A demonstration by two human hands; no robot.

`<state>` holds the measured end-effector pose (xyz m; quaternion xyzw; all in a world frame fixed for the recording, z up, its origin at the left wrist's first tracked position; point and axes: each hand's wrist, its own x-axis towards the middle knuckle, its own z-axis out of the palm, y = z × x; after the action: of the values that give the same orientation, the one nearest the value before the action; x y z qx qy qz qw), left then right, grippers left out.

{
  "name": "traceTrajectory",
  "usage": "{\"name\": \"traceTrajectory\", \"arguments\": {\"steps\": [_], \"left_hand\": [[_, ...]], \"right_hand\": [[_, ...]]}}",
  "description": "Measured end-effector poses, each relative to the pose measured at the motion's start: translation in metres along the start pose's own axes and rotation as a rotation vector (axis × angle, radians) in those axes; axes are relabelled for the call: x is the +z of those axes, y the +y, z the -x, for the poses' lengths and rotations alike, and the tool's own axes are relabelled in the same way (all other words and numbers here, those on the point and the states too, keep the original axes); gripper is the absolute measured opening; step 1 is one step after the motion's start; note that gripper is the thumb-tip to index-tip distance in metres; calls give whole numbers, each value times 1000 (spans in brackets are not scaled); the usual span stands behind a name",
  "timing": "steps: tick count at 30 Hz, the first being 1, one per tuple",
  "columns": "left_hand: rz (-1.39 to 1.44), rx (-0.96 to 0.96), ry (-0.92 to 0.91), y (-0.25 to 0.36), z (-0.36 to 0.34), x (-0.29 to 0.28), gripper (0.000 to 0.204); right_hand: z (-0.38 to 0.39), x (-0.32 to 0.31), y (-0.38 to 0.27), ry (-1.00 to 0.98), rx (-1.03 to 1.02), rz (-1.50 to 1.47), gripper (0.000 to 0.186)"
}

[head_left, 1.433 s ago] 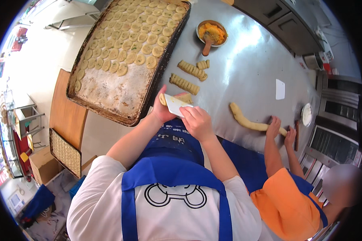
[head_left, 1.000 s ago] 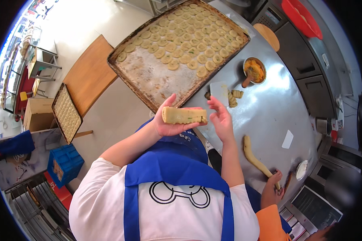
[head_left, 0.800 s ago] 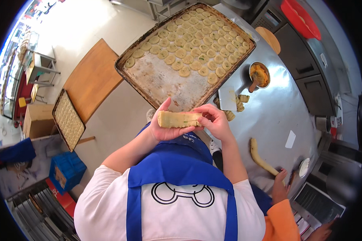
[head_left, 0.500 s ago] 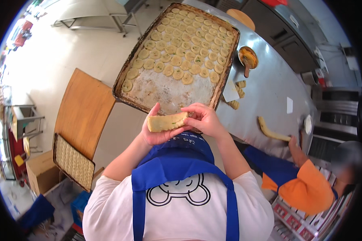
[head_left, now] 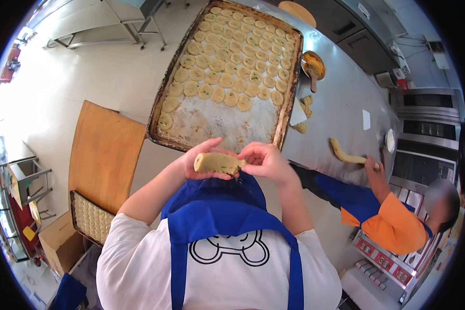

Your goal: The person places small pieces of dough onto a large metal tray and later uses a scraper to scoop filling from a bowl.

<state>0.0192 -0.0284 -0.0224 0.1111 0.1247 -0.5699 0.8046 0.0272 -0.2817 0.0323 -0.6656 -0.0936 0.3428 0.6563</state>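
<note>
A short log of pale dough with green flecks (head_left: 218,163) lies across the palm of my left hand (head_left: 190,159), which cradles it with the thumb along its far side. At the log's right end, the fingertips of my right hand (head_left: 269,164) pinch a piece of dough. Just beyond my hands is a large worn baking tray (head_left: 206,126). Rows of flat round dough slices (head_left: 226,80) cover its far and middle parts, while the near part is bare metal.
Right of the tray, the steel table (head_left: 341,88) holds a bowl with orange filling (head_left: 313,65) and cut dough pieces (head_left: 306,108). A co-worker in orange (head_left: 398,222) handles a long dough roll (head_left: 341,152). To the left are a wooden board (head_left: 106,155) and another filled tray (head_left: 90,219).
The dough log has turned within my left hand, showing a rounder side. My right hand stays at its right end. The whole view has shifted slightly.
</note>
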Motion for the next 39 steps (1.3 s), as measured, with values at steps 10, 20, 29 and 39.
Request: {"name": "traceTrajectory", "arguments": {"steps": [10,20,29,39], "left_hand": [[337,319,-20,10,-12,6,73],[267,273,-33,45,14,3,82],[236,195,23,71,55,-10,78],[227,186,81,74,56,-2,76]], "right_hand": [[-99,-82,34,488,-143,772,31],[-106,-77,49,558,-217,859,30],[-115,-79,43,652,-141,1034,27],[-167,-77,64,913,-89,1433,46]]}}
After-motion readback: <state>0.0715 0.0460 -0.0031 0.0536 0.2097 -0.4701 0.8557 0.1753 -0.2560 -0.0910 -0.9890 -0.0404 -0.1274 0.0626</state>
